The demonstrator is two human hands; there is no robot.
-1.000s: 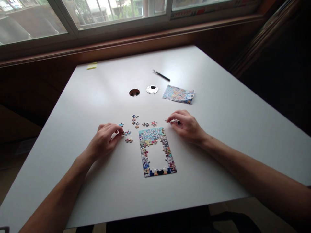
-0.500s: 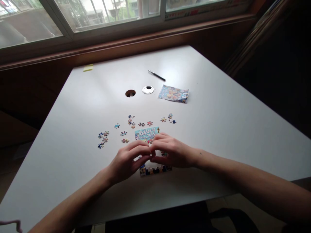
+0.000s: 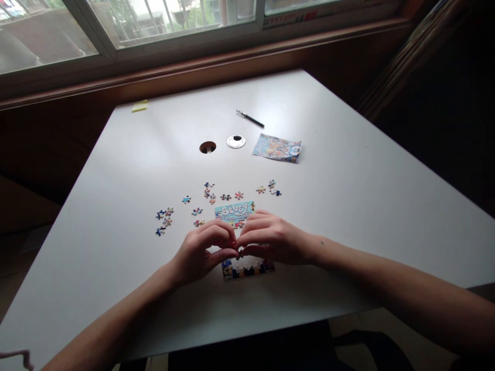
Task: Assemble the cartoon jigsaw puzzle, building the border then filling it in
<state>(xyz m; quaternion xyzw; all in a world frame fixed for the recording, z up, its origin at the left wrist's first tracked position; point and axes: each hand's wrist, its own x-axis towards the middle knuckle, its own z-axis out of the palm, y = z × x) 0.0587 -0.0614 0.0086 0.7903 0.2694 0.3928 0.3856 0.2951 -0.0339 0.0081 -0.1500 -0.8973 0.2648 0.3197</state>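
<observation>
A small dark puzzle piece [image 3: 239, 254] is pinched where my fingertips meet. My left hand [image 3: 203, 250] is closed on it from the left, thumb below and fingers curled. From the other side my right hand [image 3: 274, 236] grips the same piece, its fingers bent together. Below both hands lies a partly assembled jigsaw puzzle [image 3: 232, 212], its light blue title strip showing at the top and a dark bottom edge nearer me. An open gap with a pale surface shows in its lower middle. My hands hide much of its centre.
Several loose puzzle pieces [image 3: 166, 222] lie left of the puzzle, with more beyond it. Farther back are a printed picture sheet [image 3: 277, 148], a black pen [image 3: 250, 119], a round silver cover [image 3: 235, 141] and a table hole [image 3: 208, 147]. A yellow note [image 3: 139, 106] sits at the far-left corner.
My fingers have shifted slightly around the joined fingertips, and the small dark piece now shows between them. More of the puzzle's lower gap is visible. The loose pieces stay put.
</observation>
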